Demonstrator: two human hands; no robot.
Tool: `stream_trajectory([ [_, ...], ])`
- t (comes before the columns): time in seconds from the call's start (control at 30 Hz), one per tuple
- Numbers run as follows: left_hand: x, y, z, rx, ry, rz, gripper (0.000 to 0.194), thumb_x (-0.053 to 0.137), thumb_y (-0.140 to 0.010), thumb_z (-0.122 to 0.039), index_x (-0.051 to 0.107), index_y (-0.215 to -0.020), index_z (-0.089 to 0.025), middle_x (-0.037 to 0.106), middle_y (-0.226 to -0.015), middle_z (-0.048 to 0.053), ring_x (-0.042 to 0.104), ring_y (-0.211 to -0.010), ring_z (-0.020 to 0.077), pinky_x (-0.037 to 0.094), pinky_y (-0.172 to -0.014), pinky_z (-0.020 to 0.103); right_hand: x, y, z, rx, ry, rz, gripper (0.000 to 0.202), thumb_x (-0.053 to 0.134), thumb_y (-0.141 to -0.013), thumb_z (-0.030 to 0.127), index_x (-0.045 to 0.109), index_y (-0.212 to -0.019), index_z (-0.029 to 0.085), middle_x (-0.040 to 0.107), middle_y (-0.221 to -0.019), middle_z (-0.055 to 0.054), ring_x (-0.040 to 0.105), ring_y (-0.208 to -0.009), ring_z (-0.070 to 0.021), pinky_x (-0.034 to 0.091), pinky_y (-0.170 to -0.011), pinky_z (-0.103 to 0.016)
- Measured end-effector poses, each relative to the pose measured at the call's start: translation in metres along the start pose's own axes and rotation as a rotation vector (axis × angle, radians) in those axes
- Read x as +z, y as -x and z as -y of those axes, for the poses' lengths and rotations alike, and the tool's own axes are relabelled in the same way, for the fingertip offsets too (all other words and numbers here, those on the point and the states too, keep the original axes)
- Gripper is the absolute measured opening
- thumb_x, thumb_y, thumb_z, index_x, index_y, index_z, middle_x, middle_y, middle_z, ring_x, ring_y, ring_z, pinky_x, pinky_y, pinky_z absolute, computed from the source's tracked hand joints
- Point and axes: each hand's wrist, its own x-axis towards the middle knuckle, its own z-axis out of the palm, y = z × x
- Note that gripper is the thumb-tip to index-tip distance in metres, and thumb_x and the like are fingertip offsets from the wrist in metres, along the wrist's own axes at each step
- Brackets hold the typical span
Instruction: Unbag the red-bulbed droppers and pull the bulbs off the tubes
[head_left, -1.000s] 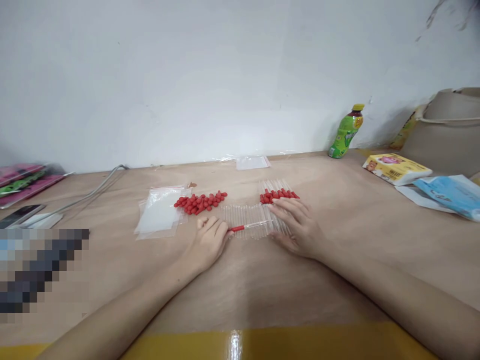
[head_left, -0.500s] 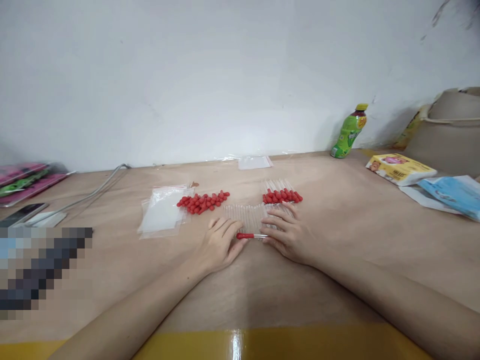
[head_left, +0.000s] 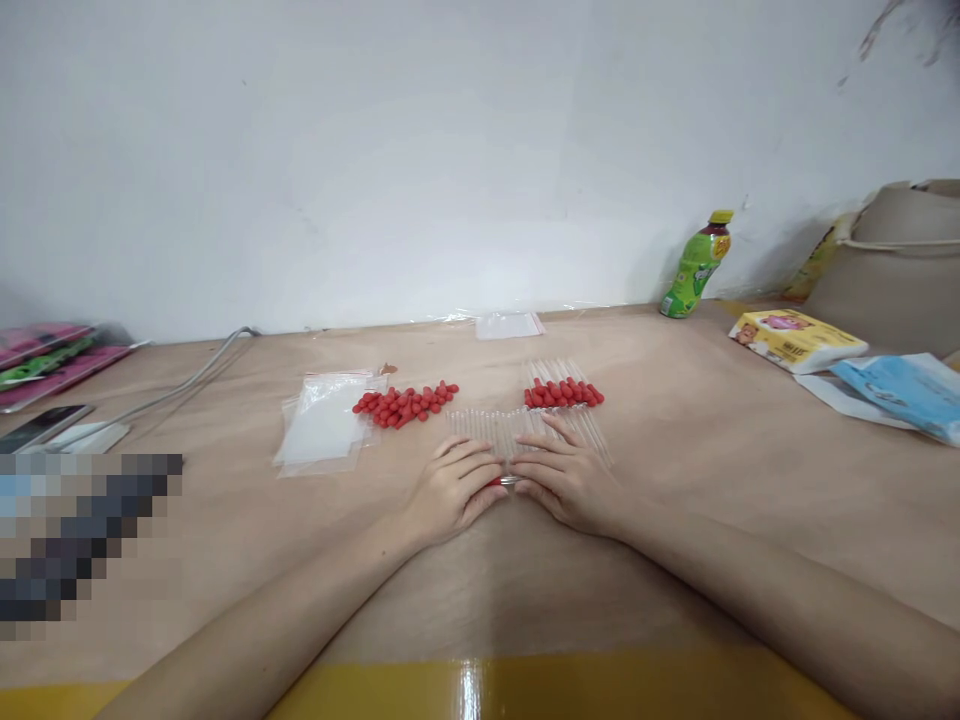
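My left hand (head_left: 459, 487) is closed round the red rubber bulb of a dropper (head_left: 508, 481); only a bit of red shows between its thumb and fingers. My right hand (head_left: 566, 475) grips the clear glass tube of the same dropper, close beside the left. Behind both hands lies a row of clear glass tubes (head_left: 480, 425), partly covered by my fingers. A pile of loose red bulbs (head_left: 405, 403) sits beyond my left hand. Past my right hand, droppers with red bulbs (head_left: 562, 392) lie side by side, their tubes pointing to the wall.
Clear plastic bags (head_left: 326, 425) lie at the left, another bag (head_left: 510, 325) near the wall. Farther left are a cable (head_left: 195, 380), a phone (head_left: 45, 428) and pink packages (head_left: 67, 370). At the right stand a green bottle (head_left: 694, 270), a yellow tissue pack (head_left: 795, 338) and a blue packet (head_left: 900, 390).
My left hand has moved right and closed over the red bulb, which was largely exposed before. The hands are now nearer each other, and less of the dropper shows.
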Motion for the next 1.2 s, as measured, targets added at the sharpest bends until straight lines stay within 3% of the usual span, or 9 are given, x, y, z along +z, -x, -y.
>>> stream_trajectory([
  [0.33, -0.002, 0.0, -0.003, 0.034, 0.006, 0.08, 0.018, 0.043, -0.088, -0.023, 0.06, -0.091, -0.018, 0.066, -0.106, 0.004, 0.052, -0.112, 0.0163, 0.031, -0.104, 0.039, -0.001, 0.001, 0.001, -0.108, -0.064, 0.0, 0.024, 0.049, -0.085, 0.016, 0.058, -0.107, 0.013, 0.065, -0.105, -0.007, 0.057, -0.106, -0.0166, 0.044, -0.099, -0.036],
  [0.73, -0.008, 0.0, -0.005, 0.037, 0.058, 0.137, 0.022, 0.039, -0.089, -0.021, 0.06, -0.092, -0.018, 0.066, -0.104, 0.006, 0.051, -0.114, 0.0181, 0.028, -0.105, 0.042, -0.006, 0.003, 0.004, -0.194, 0.005, -0.057, 0.021, 0.051, -0.083, 0.014, 0.06, -0.103, 0.012, 0.067, -0.101, -0.009, 0.056, -0.106, -0.0167, 0.046, -0.098, -0.032],
  [1.2, -0.01, 0.006, -0.004, 0.09, 0.051, 0.114, 0.017, 0.041, -0.088, -0.019, 0.058, -0.087, -0.017, 0.066, -0.105, 0.004, 0.05, -0.115, 0.0182, 0.028, -0.105, 0.041, -0.012, 0.007, 0.002, -0.274, 0.051, -0.036, 0.023, 0.052, -0.083, 0.012, 0.059, -0.104, 0.01, 0.065, -0.105, -0.009, 0.051, -0.113, -0.0176, 0.044, -0.1, -0.035],
])
